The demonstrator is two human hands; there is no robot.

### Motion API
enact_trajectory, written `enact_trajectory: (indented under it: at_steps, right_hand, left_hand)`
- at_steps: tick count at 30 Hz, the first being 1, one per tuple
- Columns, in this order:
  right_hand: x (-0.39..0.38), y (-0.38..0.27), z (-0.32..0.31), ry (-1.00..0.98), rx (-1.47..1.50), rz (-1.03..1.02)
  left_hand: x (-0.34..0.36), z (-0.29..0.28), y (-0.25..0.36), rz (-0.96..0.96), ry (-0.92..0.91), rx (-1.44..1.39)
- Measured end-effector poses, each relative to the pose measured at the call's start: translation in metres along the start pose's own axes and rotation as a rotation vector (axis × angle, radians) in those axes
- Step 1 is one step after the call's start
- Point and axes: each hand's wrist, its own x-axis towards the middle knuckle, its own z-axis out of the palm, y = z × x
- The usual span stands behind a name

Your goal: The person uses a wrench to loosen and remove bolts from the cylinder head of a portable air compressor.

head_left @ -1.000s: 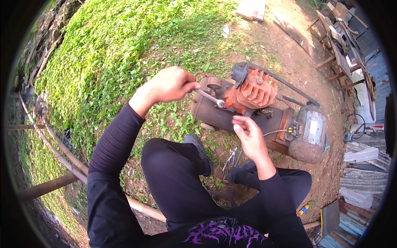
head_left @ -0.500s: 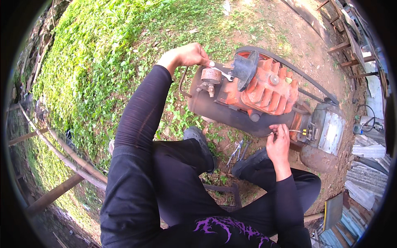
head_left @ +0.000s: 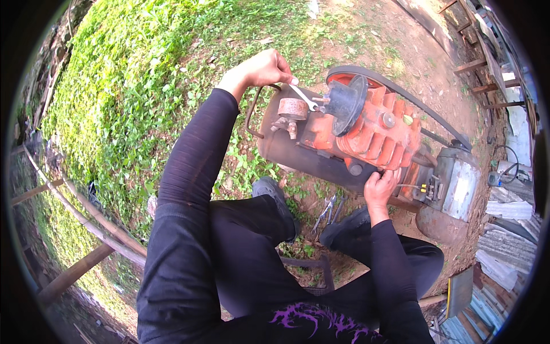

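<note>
My left hand (head_left: 266, 71) is closed on a silver open-end wrench (head_left: 302, 96), whose head sits at a small fitting beside the black round housing (head_left: 349, 103) on the orange finned compressor head (head_left: 381, 135). A rusty round gauge-like part (head_left: 291, 108) is just below the wrench. My right hand (head_left: 381, 189) has curled fingers at the lower right of the compressor, by the dark tank (head_left: 309, 163); what they grip is hidden. A drive belt (head_left: 435, 117) runs to the grey motor (head_left: 455, 186) on the right.
Metal tools (head_left: 330, 212) lie on the dirt between my shoes. Green weeds (head_left: 126, 103) cover the ground at left, beside wooden poles (head_left: 86, 221). Corrugated sheets (head_left: 510, 241) and a wooden structure (head_left: 481, 71) line the right.
My left hand has risen with the wrench, whose head now sits at the fitting by the black housing. My right hand has moved up onto the compressor, its fingers more curled.
</note>
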Motion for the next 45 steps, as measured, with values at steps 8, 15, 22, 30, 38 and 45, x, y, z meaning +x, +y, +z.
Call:
enact_trajectory:
  at_steps: [8, 15, 22, 30, 38, 45]
  right_hand:
    - [0.000, -0.009, 0.010, 0.024, -0.229, -0.147]
    - [-0.005, -0.004, 0.014, -0.041, -0.260, -0.091]
    - [-0.008, -0.005, 0.013, -0.079, -0.235, -0.086]
    - [0.013, -0.027, 0.001, 0.028, -0.351, -0.276]
    - [0.021, -0.035, -0.004, 0.047, -0.270, -0.272]
    - [0.000, -0.010, 0.010, -0.060, -0.260, -0.132]
  left_hand:
    - [0.017, 0.008, -0.007, 0.147, 0.125, -0.028]
    - [0.042, 0.007, 0.008, 0.290, 0.180, 0.048]
    - [0.084, 0.023, 0.016, 0.407, 0.074, 0.132]
    - [0.108, 0.047, 0.011, 0.644, 0.185, 0.129]
    - [0.072, 0.041, -0.004, 0.306, 0.221, 0.176]
    - [-0.068, 0.021, -0.013, 0.115, 0.138, 0.208]
